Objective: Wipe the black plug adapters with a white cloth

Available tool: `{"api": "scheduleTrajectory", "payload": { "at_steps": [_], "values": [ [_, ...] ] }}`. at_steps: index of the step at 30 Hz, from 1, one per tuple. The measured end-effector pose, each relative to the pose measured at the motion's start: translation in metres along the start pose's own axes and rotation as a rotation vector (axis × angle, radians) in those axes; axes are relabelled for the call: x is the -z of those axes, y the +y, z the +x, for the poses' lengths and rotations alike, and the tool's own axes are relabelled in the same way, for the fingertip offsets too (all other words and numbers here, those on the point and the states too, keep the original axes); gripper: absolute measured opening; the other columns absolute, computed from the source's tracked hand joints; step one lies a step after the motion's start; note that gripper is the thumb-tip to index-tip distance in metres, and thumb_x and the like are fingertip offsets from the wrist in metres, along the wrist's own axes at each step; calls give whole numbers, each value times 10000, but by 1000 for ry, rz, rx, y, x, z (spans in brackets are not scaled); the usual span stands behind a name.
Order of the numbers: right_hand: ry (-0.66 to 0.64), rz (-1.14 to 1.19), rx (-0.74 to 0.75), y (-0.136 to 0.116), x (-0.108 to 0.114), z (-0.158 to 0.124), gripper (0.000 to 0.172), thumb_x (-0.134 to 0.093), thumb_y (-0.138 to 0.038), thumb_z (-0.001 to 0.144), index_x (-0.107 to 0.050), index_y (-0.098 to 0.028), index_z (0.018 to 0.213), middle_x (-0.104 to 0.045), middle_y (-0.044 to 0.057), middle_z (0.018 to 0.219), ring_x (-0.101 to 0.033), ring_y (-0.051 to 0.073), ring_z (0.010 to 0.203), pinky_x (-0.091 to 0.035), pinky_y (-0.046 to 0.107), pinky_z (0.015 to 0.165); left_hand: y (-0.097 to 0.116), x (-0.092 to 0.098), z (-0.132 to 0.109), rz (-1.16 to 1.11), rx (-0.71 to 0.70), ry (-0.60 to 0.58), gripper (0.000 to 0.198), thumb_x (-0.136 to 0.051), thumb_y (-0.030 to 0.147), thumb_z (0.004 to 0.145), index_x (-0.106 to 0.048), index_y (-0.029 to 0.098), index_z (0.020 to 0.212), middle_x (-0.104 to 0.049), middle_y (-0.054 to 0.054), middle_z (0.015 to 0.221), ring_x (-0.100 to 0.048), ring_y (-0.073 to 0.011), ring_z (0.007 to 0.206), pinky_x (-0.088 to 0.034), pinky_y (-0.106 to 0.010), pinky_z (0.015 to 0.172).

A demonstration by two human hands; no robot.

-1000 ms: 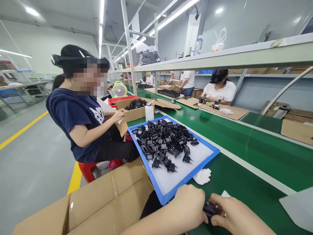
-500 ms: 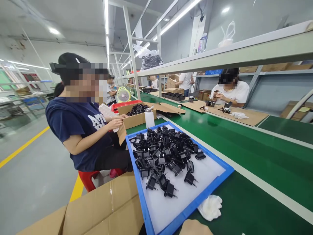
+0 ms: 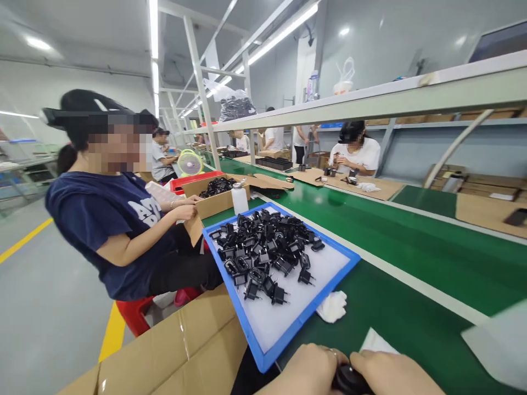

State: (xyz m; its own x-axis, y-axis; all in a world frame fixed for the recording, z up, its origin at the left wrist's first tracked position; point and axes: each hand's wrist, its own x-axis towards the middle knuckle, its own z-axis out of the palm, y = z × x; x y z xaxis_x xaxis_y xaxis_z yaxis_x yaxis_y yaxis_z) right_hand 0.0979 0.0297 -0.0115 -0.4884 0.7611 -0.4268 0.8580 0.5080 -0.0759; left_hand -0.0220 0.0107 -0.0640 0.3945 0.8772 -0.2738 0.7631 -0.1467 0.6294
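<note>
At the bottom edge, my left hand (image 3: pixel 308 368) and my right hand (image 3: pixel 393 374) are close together, with fingers closed round a rounded black plug piece (image 3: pixel 351 379). Its lower part is cut off by the frame, and fingers cover some of it. Ahead and to the left, a blue-rimmed tray (image 3: pixel 299 322) with a white base bears a heap of black two-pin plugs (image 3: pixel 263 247). A crumpled white glove or cloth (image 3: pixel 332 307) lies against the tray's right rim. Something white and flat (image 3: pixel 375 342) shows just behind my right hand.
A co-worker in a navy shirt (image 3: pixel 102 219) sits at left by a cardboard box (image 3: pixel 218 205) of black parts. A white bottle (image 3: pixel 239 199) stands behind the tray. Large cartons (image 3: pixel 164 351) sit lower left. A blurred pale object (image 3: pixel 502 348) is at right; a shelf (image 3: pixel 370 99) spans above.
The view has swung to the right and downward, so the tray sits further left. Both my hands now show at the bottom with the black plug piece; earlier only a bit of skin showed.
</note>
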Motion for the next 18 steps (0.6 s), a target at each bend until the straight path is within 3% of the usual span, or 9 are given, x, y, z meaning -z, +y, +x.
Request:
{"api": "scheduleTrajectory", "payload": {
  "at_steps": [3,6,9,14,18],
  "values": [
    [-64,-110,-97,-9,7,-28,308,-629,-81,513,-602,-158,810,-610,86,768,-572,274,669,-410,297,557,3,-24,-9,-309,-14,-21,425,-586,220,507,-530,212,928,-547,43,591,-523,-114,546,-357,-164,454],
    [-69,-90,-124,-14,3,-56,442,-715,-175,506,-558,-148,918,-606,81,799,-575,250,675,-411,280,537,10,-47,-14,-373,-32,-48,581,-558,131,488,-430,175,1053,-524,61,549,-468,-79,482,-349,-153,445],
    [-96,-95,-83,-8,-5,-79,290,-651,-210,626,-548,-144,889,-605,58,772,-576,208,672,-377,241,466,13,-60,-17,-370,-137,-19,627,-499,122,538,-330,155,1141,-572,34,646,-449,-73,481,-403,-179,509],
    [-74,-104,-156,11,-8,-123,265,-593,-226,686,-510,-147,924,-589,36,731,-564,173,626,-305,219,395,-4,-71,-11,-369,-308,140,390,-522,330,611,-510,194,976,-592,-24,827,-517,-102,556,-453,-220,551],
    [49,-125,-460,39,14,-170,216,-566,-180,679,-551,-209,892,-583,19,679,-563,187,639,-339,216,471,-17,-77,-13,-400,-428,271,313,-535,462,608,-590,232,814,-614,-12,803,-566,-126,639,-466,-196,551]
  ]
}}
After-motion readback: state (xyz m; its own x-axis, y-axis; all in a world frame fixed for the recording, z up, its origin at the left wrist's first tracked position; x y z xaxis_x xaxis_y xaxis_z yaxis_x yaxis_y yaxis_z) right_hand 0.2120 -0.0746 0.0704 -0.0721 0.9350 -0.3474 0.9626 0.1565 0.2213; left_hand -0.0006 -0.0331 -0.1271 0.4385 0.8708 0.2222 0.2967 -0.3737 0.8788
